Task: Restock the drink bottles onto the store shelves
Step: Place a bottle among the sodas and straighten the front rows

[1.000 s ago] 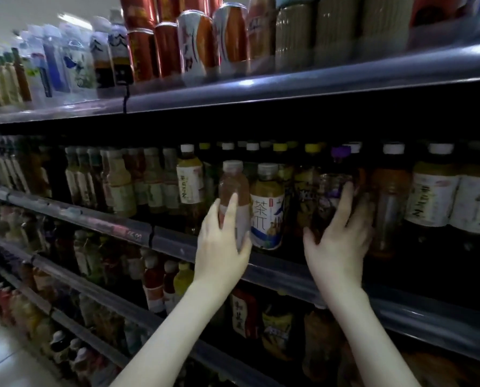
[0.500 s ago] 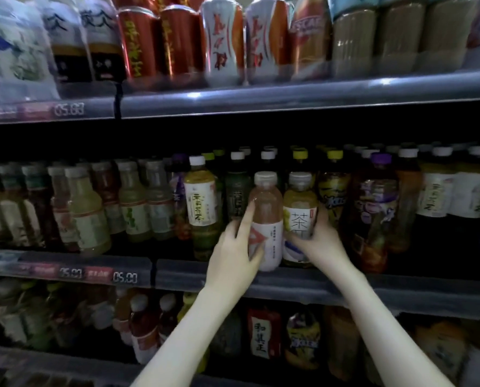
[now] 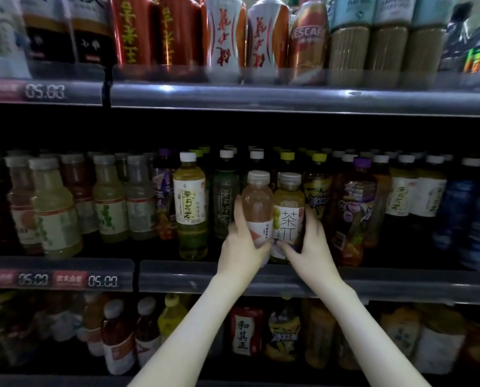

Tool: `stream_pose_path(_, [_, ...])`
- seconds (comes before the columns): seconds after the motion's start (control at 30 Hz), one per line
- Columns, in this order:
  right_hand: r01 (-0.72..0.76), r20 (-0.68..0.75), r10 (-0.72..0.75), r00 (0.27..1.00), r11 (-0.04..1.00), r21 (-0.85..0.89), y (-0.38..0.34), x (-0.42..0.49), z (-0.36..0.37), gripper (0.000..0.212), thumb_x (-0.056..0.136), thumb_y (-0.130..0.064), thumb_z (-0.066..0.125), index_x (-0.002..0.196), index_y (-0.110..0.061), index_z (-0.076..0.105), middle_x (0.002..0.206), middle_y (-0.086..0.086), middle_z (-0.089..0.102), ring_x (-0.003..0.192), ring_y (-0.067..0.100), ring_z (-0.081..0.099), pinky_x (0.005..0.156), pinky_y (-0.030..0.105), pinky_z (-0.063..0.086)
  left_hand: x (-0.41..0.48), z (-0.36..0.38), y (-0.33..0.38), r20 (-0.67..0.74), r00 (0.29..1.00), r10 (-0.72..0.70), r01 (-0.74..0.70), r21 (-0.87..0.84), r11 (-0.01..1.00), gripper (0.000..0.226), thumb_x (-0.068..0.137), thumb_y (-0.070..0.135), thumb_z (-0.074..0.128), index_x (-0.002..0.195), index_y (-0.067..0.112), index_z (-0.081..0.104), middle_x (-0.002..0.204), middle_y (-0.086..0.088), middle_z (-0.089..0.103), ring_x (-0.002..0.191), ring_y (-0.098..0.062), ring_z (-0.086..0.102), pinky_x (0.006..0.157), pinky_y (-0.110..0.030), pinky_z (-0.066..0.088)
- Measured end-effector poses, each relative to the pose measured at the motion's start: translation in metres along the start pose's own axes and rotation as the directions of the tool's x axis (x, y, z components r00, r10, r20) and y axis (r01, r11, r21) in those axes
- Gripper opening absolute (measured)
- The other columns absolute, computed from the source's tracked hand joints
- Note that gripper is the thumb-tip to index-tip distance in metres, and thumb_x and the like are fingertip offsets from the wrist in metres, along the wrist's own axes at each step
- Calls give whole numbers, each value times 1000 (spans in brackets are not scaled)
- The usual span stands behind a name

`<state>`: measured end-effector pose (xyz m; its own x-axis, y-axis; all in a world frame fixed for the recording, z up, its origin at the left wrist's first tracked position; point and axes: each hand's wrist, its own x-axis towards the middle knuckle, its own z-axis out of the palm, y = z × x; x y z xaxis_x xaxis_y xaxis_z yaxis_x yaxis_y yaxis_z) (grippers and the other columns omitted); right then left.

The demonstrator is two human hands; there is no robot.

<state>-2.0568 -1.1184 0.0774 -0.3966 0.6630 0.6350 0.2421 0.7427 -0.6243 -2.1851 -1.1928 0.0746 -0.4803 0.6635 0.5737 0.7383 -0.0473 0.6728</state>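
Two short bottles stand side by side at the front of the middle shelf (image 3: 261, 277). My left hand (image 3: 243, 244) grips the pinkish-orange bottle (image 3: 257, 202) with a white and red label. My right hand (image 3: 307, 243) grips the yellow-green tea bottle (image 3: 287, 213) with a white label, thumb at its base and fingers round its right side. The two bottles touch each other. Both have pale caps.
Rows of tea and juice bottles fill the middle shelf on both sides, with a tall yellow tea bottle (image 3: 190, 208) just left and a purple-capped bottle (image 3: 357, 208) right. Cans and bottles line the upper shelf (image 3: 289, 99). More bottles fill the lower shelf.
My right hand left the purple-capped bottle and moved left onto the yellow-green tea bottle. My left hand stayed on the pinkish bottle. The view came closer and squarer to the shelf.
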Motion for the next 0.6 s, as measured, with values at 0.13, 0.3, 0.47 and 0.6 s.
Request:
stream_pose_path(0.13, [92,-36,-95,995,992,-84,-13,-9,-2,87,84,-27,71,151,-15,16,152,6,25,140,14,17,108,22,15,-7,3,-3,-54,997,52,-57,-99,993,104,83,36,70,143,50,-14,139,-9,45,122,-26,52,92,-30,45])
stream_pose_path(0.3, [112,104,-134,986,975,190,-38,-17,-11,90,77,-41,73,150,-27,22,150,-11,30,141,5,23,106,13,28,-31,2,-2,-186,942,280,-301,-99,948,100,86,22,71,142,55,-6,141,8,32,124,0,38,89,1,35])
stream_pose_path(0.47, [304,104,-337,936,920,249,-60,-38,-10,72,70,-47,76,130,-21,46,123,-20,50,117,4,50,95,11,43,-58,-14,-8,-352,802,482,-495,57,867,86,92,31,58,149,34,-5,135,-21,43,124,-20,47,103,-12,35])
stream_pose_path(0.6, [299,92,-357,930,876,378,-75,-61,-5,54,67,-45,77,111,-24,55,105,-22,60,99,-3,59,79,8,47,-93,-41,-11,-337,807,486,-485,92,870,87,85,25,69,145,25,6,136,-18,43,120,-24,53,99,-28,48])
